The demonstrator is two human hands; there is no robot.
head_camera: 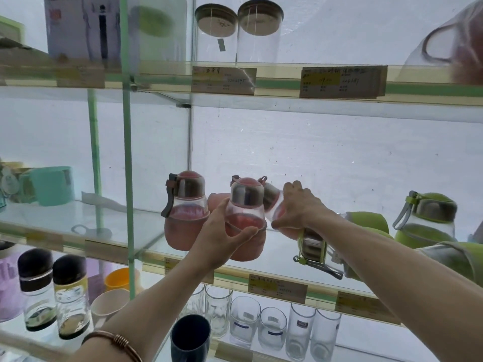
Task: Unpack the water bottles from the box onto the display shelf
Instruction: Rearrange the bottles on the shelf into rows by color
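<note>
Three pink water bottles with metal caps are at the middle glass shelf (274,259). The left pink bottle (184,210) stands upright and untouched. My left hand (222,231) grips the belly of the middle pink bottle (247,205), which is upright. My right hand (295,207) grips the third pink bottle (271,198), tilted to the left behind the middle one. A green-trimmed bottle (313,246) lies on its side under my right wrist. The box is out of view.
Green bottles (428,218) crowd the shelf's right end. Glass jars with wooden lids (237,30) stand on the shelf above. Below are drinking glasses (271,327), dark-capped bottles (52,288) and a dark cup (190,335). A teal cup (53,185) sits far left.
</note>
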